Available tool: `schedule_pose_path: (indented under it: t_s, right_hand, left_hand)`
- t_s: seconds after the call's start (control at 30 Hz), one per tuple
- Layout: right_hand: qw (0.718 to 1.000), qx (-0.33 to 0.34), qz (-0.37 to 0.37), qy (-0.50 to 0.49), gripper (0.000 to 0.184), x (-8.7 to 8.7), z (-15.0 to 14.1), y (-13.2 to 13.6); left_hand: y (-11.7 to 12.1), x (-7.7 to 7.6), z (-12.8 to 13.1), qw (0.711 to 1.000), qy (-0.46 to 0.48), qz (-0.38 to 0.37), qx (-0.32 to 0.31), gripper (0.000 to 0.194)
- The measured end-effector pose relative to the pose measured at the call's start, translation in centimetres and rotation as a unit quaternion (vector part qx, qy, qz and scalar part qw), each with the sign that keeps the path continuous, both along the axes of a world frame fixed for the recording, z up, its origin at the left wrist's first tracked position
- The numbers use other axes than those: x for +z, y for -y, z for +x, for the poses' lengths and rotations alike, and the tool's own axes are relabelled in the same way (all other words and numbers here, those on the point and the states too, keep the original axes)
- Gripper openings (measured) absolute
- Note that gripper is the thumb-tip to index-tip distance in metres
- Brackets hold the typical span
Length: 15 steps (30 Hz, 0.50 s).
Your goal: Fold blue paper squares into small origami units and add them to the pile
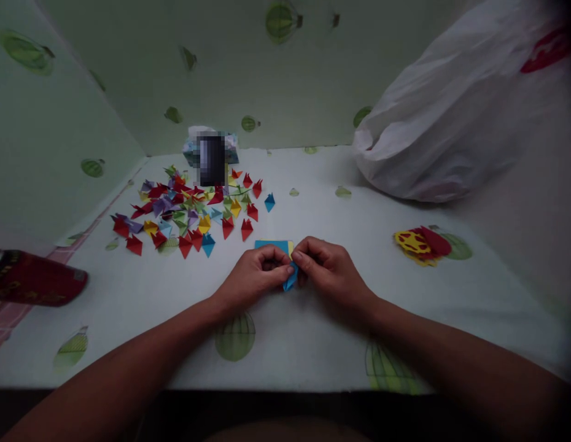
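A small piece of blue folded paper (290, 280) is pinched between both hands near the middle of the table. My left hand (260, 268) grips it from the left, thumb on top and fingers curled. From the right, my right hand (329, 265) pinches its upper edge between thumb and forefinger. My fingers hide much of the folded shape. Just behind the hands lie flat square paper sheets (271, 244), blue on top with a yellow edge showing. To the left spreads a pile of small pointed folded-paper pieces (184, 239) in red, purple, yellow, green and blue.
A tissue box (233, 149) and a dark, pixelated upright object (212, 161) stand behind the pile. A red can (41, 279) lies at the left edge. A large white plastic bag (433, 129) fills the back right, with yellow and red cut-outs (417, 242) before it.
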State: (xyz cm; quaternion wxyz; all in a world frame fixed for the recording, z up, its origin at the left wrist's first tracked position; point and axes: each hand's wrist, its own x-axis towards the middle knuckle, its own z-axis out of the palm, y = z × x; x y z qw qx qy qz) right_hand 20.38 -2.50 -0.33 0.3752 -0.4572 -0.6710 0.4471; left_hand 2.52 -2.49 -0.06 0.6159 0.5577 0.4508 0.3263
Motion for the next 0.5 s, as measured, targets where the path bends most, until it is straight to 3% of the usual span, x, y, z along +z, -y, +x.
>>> schedule_pose_path:
  t_s: [0.2,0.5]
  right_hand:
    - [0.999,0.022,-0.027,-0.034,0.024,-0.22,-0.07,-0.24]
    - [0.999,-0.025,0.038,0.004,0.017,-0.27,-0.02,0.05]
  left_hand:
    - [0.02,0.13,-0.03,0.999,-0.031,0.025,0.034,0.019]
    - [0.12,-0.09,0.07,0.997,-0.053,0.034,0.047,0.019]
